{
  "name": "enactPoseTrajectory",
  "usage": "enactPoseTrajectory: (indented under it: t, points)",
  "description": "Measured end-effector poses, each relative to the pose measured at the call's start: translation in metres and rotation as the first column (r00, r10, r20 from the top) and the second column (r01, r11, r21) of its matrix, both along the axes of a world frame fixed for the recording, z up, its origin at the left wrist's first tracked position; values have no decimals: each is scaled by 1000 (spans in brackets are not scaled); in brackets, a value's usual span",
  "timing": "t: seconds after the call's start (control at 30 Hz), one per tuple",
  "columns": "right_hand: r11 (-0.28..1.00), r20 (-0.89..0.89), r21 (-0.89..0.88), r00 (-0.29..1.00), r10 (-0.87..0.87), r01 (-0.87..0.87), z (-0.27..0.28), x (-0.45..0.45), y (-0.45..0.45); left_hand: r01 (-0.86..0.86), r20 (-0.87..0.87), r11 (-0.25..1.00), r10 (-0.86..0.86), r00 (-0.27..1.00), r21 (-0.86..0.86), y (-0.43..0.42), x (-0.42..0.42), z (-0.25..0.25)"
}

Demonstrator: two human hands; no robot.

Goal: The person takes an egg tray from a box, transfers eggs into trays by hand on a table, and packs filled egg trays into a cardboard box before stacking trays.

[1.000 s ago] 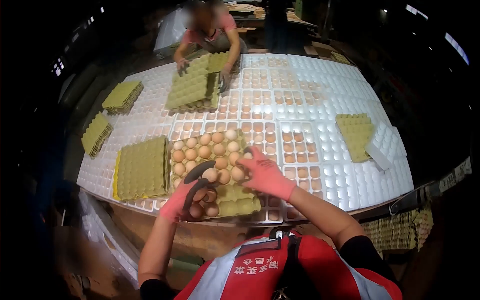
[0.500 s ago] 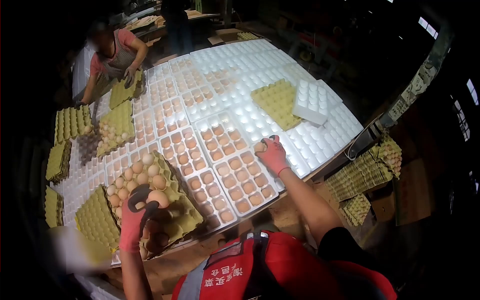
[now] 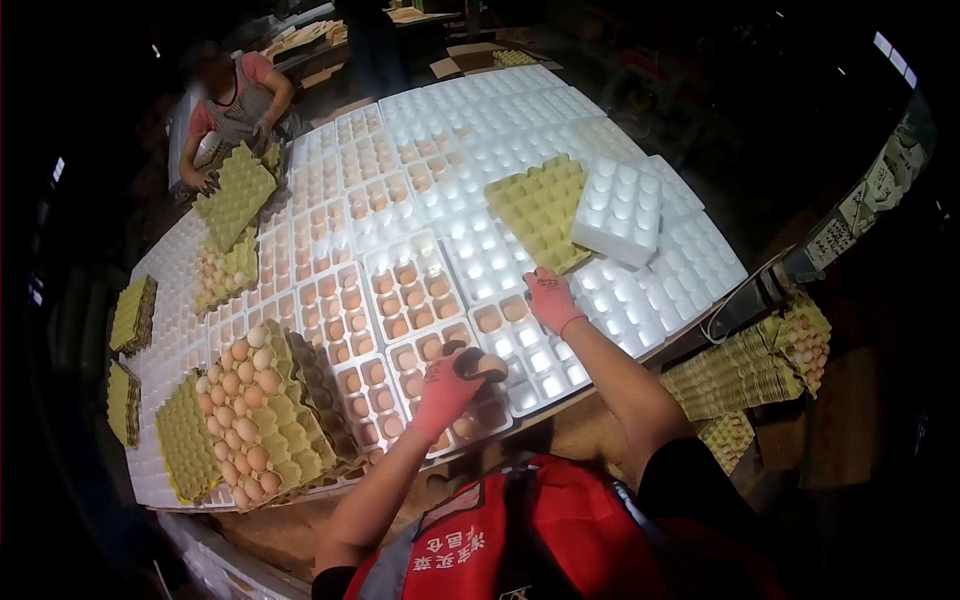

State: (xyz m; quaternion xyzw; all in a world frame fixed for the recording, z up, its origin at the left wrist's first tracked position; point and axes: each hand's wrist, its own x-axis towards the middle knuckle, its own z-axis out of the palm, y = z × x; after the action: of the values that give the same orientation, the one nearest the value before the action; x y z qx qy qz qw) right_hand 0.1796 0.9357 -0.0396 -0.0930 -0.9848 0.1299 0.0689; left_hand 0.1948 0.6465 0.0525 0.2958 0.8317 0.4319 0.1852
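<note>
My left hand (image 3: 450, 390), in a pink glove with dark fingertips, is closed around a brown egg (image 3: 490, 368). It is above the near white foam tray (image 3: 462, 448), whose cells hold several eggs. My right hand (image 3: 550, 300), gloved alike, reaches down at the adjoining foam tray (image 3: 545, 385) with its fingers curled; whatever they hold is hidden. Two eggs (image 3: 502, 313) sit in cells beside it. To the left, a stack of pulp egg trays (image 3: 305, 440) carries many brown and pale eggs (image 3: 240, 410) on its top.
Foam trays cover the table, many filled with eggs. A pulp tray (image 3: 538, 208) and an upturned foam tray (image 3: 618, 215) lie on top toward the right. Across the table, a co-worker (image 3: 240, 100) handles a pulp tray (image 3: 236, 192). Stacked pulp trays (image 3: 740, 360) stand beyond the right edge.
My left hand has moved right from the pulp tray to the foam trays with an egg. Two eggs now show beside my right hand. The co-worker's pulp tray is raised and tilted.
</note>
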Motion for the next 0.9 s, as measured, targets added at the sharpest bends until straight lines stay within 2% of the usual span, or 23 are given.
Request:
enactPoseTrajectory:
  t: [0.07,0.1,0.13,0.17,0.27,0.3,0.33,0.4,0.43,0.5,0.6,0.63,0.67,0.7,0.73,0.77,0.8,0.87,0.9]
  points:
    - [997,-28,-54,998,55,-57,-4,8,11,-86,-285,975,24,958,-206,45,-3,-25]
    - [991,-39,-124,998,39,-43,5,18,11,-64,-437,963,-60,898,-263,56,-12,-54]
    - [981,-50,-194,999,16,-26,26,30,9,-76,-569,898,-208,796,-434,64,-16,-66]
    - [965,-61,-261,998,-9,-7,37,38,11,-66,-580,909,-204,789,-411,70,-12,-65]
    - [946,-165,-324,985,-41,-15,24,55,25,24,-567,939,-227,792,-343,106,3,-64]
    - [933,-144,-359,988,-49,-6,26,62,26,63,-571,900,-327,753,-432,117,5,-74]
    - [920,-123,-391,991,-55,2,29,69,28,92,-463,816,-413,784,-571,128,0,-90]
    - [903,-117,-429,991,-71,14,42,80,33,102,-297,907,-238,925,-408,134,-2,-69]
    - [897,-129,-442,988,-87,21,49,85,34,26,-323,965,-113,940,-262,129,3,-82]
    - [875,-158,-482,978,-135,43,54,89,34,-136,-320,990,141,937,38,109,21,-109]
    - [847,-157,-532,983,-94,-4,58,75,18,-88,-359,996,91,929,24,96,45,-108]
    - [825,-211,-562,974,-81,-53,61,67,6,-83,-364,993,106,925,77,94,46,-104]
    - [818,-258,-565,965,-51,-108,78,59,-11,-196,-392,972,233,890,131,93,52,-127]
    - [793,-261,-592,965,-19,-145,80,49,-24,-293,-415,945,326,849,144,86,57,-125]
    - [762,-267,-620,964,19,-187,80,35,-42,-266,-280,958,287,916,110,70,53,-98]
    - [705,-290,-662,954,75,-256,94,23,-69,-222,-158,956,253,954,189,46,50,-82]
    - [652,-312,-693,943,114,-308,112,15,-92,-205,-63,973,212,975,102,15,48,-19]
    - [535,-314,-734,907,280,-419,147,1,-153,-368,95,908,356,930,199,-65,49,28]
    - [523,-382,-638,823,421,-564,156,-8,-184,-539,-175,830,558,811,143,-116,50,30]
